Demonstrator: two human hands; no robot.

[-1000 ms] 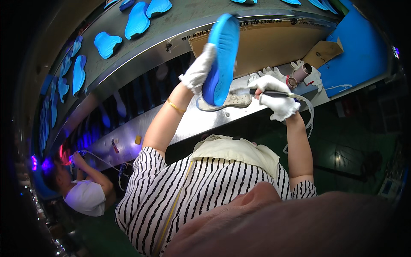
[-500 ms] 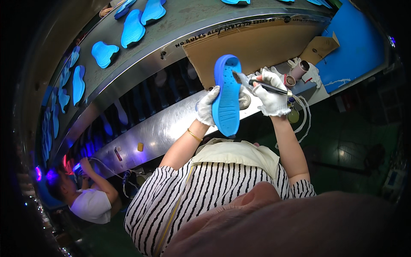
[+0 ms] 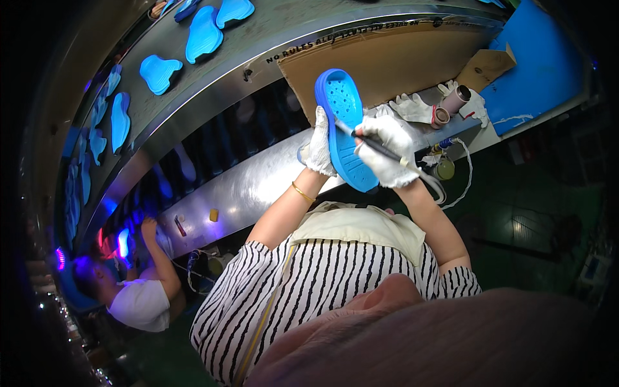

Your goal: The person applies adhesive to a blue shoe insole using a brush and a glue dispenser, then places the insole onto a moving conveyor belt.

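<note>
My left hand [image 3: 316, 150], in a white glove, grips the outer left edge of a blue shoe sole [image 3: 342, 147]. The sole is held up and slightly tilted, with a row of holes at its far end and ridges lower down. In my gloved right hand [image 3: 393, 151] is a brush [image 3: 379, 148] with a dark handle and a pale tube running from its rear end. Its pale tip rests at or just over the middle of the sole's inner face; whether it touches is hard to tell.
A metal bench [image 3: 248, 171] runs below a curved conveyor belt [image 3: 271, 32] carrying several blue soles [image 3: 159, 73]. Cardboard [image 3: 387, 64], spare white gloves [image 3: 412, 108] and a pinkish cylinder [image 3: 456, 98] lie beyond my hands. A co-worker [image 3: 142, 303] works at the left.
The brush has moved left and nearer, from the holed end toward the sole's middle. The sole has tilted, its far end leaning left. The co-worker's raised hand has shifted.
</note>
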